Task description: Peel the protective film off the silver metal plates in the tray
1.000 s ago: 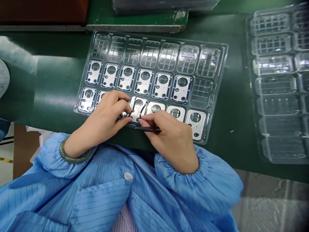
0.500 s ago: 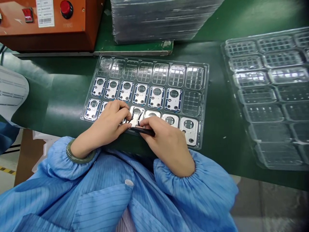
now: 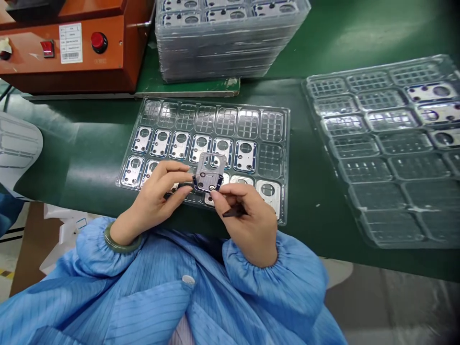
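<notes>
A small silver metal plate (image 3: 209, 178) with round holes and a dark blue edging is lifted and tilted above the clear plastic tray (image 3: 287, 163). My right hand (image 3: 249, 215) pinches its lower right corner between thumb and index finger. That same hand also keeps a slim black tool (image 3: 235, 211) tucked in its fingers; its tip is hidden. At the plate's left edge, my left hand (image 3: 161, 191) has thumb and index finger closed in a pinch. Similar plates (image 3: 246, 155) lie in the tray's middle and near rows, some with blue edging, some bare.
A second clear tray (image 3: 381, 143) lies at the right, with several plates in its far right pockets. Behind, a stack of filled trays (image 3: 215, 52) stands on a green board (image 3: 187, 87). An orange machine (image 3: 82, 72) with a red knob is at the back left.
The plate has come up out of its pocket and now tilts between my hands. The black tool has swung back into my right palm. My view has shifted to the right and farther back.
</notes>
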A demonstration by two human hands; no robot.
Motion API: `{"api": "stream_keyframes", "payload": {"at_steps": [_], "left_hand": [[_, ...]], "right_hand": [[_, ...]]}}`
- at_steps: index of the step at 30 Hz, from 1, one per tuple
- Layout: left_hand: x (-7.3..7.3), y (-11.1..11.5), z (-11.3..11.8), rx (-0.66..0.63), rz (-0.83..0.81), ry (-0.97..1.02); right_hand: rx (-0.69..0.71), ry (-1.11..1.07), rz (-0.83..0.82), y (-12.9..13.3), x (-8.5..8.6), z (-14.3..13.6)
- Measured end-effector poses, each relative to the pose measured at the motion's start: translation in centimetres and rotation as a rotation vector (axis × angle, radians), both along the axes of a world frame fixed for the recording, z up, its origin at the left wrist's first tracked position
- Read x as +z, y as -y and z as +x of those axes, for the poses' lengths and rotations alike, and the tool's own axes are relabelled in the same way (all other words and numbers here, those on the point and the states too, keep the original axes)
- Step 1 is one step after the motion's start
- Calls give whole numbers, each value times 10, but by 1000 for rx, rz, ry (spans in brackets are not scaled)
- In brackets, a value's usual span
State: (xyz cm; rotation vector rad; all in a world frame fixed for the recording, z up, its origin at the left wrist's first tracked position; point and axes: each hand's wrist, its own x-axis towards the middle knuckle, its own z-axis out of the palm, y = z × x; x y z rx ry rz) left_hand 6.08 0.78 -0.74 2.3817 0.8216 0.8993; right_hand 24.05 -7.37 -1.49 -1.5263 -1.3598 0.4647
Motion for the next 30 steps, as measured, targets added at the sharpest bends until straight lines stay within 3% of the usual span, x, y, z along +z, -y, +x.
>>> {"api": "stream_keyframes", "payload": {"at_steps": [6,11,16,24,30], "left_hand": [[-3,4,4,-32,107,-9],[-8,11,15,-105,-103,136],[-16,14,19,-81,-232,278],[-12,12,22,-103,-110,286],[-15,15,24,-63,-134,344]], "right_hand": [[-79,-7,143,3,-4,-2],[-90,16,173,2,1,-2],[-70,-53,139,3,2,-2],[-125,-110,66,2,-4,-2],[-107,-88,149,2,-4,-2]]}}
